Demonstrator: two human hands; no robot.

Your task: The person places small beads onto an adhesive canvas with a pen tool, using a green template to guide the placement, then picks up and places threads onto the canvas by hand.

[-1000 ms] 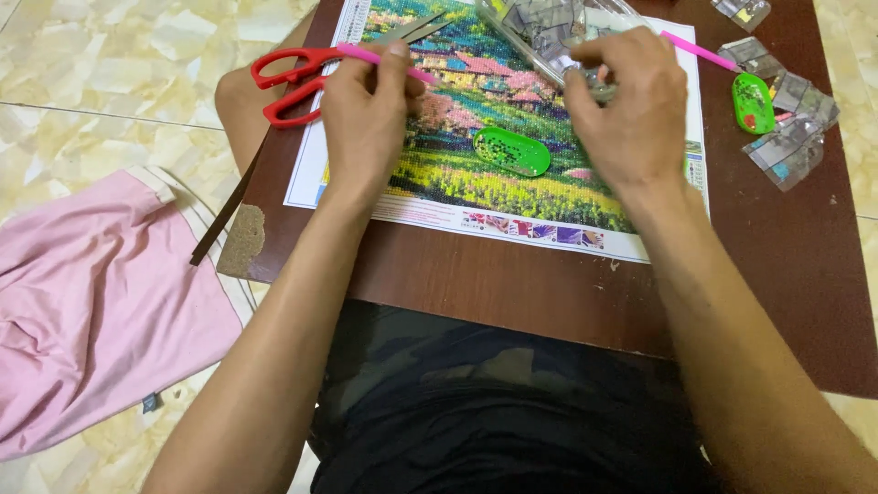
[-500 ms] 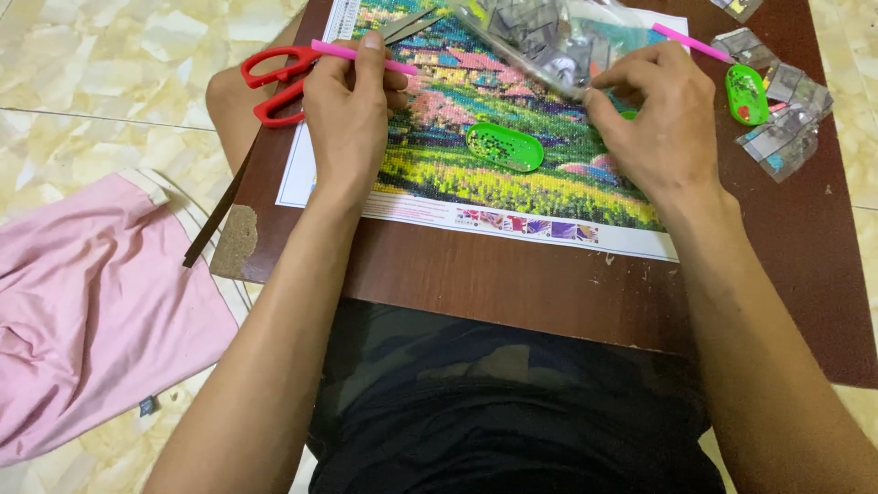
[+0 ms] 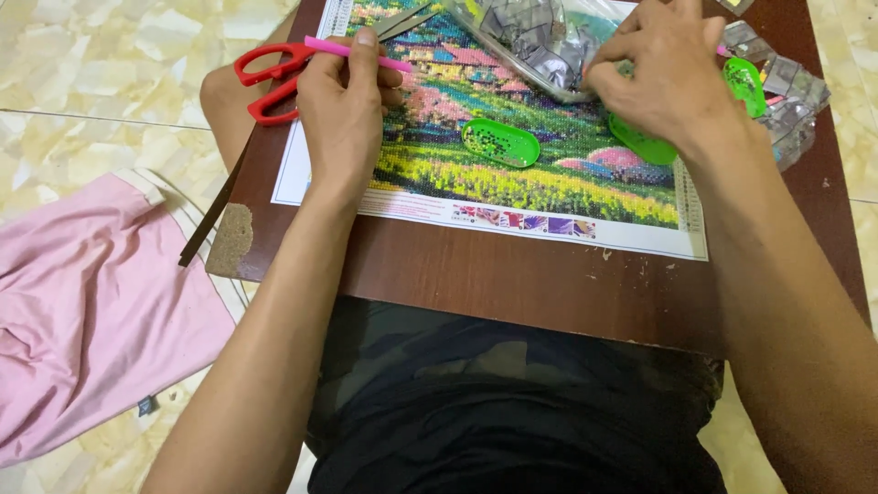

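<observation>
A pink pen (image 3: 357, 53) is pinched in the left hand (image 3: 343, 110) over the colourful bead picture (image 3: 512, 174); a clear bag of packets (image 3: 540, 37) is gripped by the right hand (image 3: 668, 78); a green tray (image 3: 500, 143) lies between them; red scissors (image 3: 270, 78) rest beside the left hand on the brown table (image 3: 512, 284).

My left hand (image 3: 343, 110) pinches a slim pink pen (image 3: 357, 53), lying nearly level across my fingertips. Under my right hand (image 3: 663, 73) sits a clear plastic bag (image 3: 535, 41) of small grey packets, its edge at my fingertips.
</observation>
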